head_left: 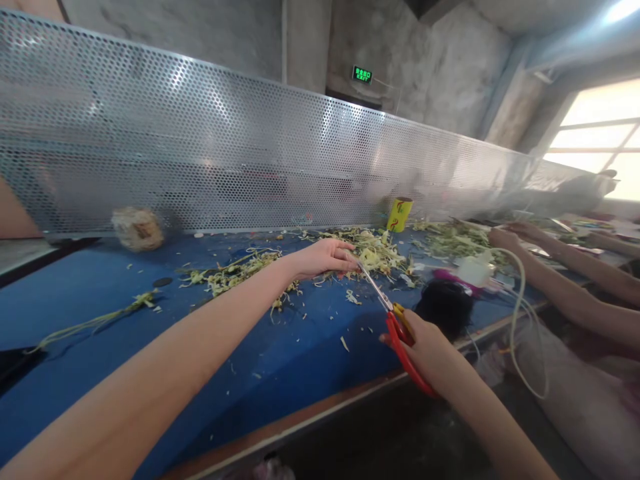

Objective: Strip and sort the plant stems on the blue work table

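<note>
A pair of scissors with red handles is in my right hand, its fingers through the loops. The blades point up and to the left, toward the fingertips of my left hand. That hand is closed, thumb and fingers together, at the edge of a heap of pale yellow-green plant pieces. Whatever lies between its fingertips is too small to make out. To the left of the hand is a second bunch of stringy plant stems. Small trimmed bits are scattered on the blue table below.
Behind the table runs a perforated metal panel. A yellow can and a roll of tape stand against it. A black bundle and a pale cable lie right. A co-worker's arms reach over more plants.
</note>
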The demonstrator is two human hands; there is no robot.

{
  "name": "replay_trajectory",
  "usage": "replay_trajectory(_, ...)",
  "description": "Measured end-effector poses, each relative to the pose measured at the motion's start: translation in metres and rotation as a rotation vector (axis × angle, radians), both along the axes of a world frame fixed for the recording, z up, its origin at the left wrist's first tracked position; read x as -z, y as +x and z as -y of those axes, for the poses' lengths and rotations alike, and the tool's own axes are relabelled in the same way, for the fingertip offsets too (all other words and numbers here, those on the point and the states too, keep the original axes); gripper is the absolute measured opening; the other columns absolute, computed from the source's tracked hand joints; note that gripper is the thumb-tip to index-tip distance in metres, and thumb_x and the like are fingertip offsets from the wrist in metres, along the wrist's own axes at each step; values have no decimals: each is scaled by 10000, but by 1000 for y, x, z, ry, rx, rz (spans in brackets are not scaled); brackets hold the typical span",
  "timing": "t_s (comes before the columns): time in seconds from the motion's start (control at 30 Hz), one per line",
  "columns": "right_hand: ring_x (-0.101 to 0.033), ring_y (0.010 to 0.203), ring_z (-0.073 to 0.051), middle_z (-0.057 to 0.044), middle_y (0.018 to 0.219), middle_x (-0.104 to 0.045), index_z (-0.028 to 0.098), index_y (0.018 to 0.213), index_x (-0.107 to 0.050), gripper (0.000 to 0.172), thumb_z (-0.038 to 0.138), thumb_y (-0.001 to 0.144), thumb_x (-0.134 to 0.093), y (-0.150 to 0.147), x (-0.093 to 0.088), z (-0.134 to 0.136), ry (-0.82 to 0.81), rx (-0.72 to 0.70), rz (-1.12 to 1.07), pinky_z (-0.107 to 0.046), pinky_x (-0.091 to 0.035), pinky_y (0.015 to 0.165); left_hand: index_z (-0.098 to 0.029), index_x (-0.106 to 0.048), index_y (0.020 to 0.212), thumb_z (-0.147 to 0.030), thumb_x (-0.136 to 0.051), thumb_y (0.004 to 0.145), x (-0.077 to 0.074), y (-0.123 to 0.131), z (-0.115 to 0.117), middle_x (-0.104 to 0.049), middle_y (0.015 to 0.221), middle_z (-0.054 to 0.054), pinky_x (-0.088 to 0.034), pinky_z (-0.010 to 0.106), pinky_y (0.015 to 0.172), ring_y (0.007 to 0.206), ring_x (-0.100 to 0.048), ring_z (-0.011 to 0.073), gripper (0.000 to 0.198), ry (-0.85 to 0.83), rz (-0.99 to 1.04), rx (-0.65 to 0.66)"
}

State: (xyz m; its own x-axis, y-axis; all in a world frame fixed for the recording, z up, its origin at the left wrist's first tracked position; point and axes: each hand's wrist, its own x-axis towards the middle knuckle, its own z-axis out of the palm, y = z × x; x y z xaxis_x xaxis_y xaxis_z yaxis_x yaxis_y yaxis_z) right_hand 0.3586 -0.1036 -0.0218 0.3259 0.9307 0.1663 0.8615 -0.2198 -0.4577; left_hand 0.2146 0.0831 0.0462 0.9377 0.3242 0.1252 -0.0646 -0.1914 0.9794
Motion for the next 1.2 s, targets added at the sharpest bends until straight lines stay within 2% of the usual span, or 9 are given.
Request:
replay_trajectory(0.17,-467,518,-129,18,602,-490,216,703,-318,268,456,741,-431,-1,1,3,20,-38,-19,-225,-340,499,-55,-295,1240,-171,-670,615,-1,-6,2,-641,794,97,-349,236,507,582,-525,100,738,31,-33,-110)
replay_trajectory(0.4,-499,570,-151,-17,665,-539,200,736,-370,293,463,705,-495,-10,-4,-2,-51,-6,-31,-235,-328,511,-41,-205,1285,-182,-699,577,1,-13,3,-633,768,87,-328,241,496,546,-505,94,874,29,-1,-210)
replay_trajectory(0.67,-501,553,-155,-27,655,-562,199,726,-405,257,439,705,-496,-19,-9,-7,-83,32,-40,-241,-331,509,-49,-119,1322,-177,-706,561,6,-14,1,-628,743,77,-321,254,493,534,-480,92,970,21,25,-201)
replay_trajectory(0.87,-531,561,-164,-32,664,-579,200,742,-425,277,462,696,-500,-21,-11,-9,-98,63,-21,-238,-339,507,-41,-112,1321,-192,-707,561,11,-15,-4,-631,823,120,-349,258,527,640,-540,137,977,17,9,-195)
replay_trajectory(1.2,-558,604,-176,-46,692,-600,191,758,-498,253,423,673,-552,-19,-10,-7,-92,91,-4,-238,-337,518,-60,-100,1329,-191,-702,569,12,-15,-9,-641,842,143,-341,256,518,610,-529,121,978,32,-30,-181)
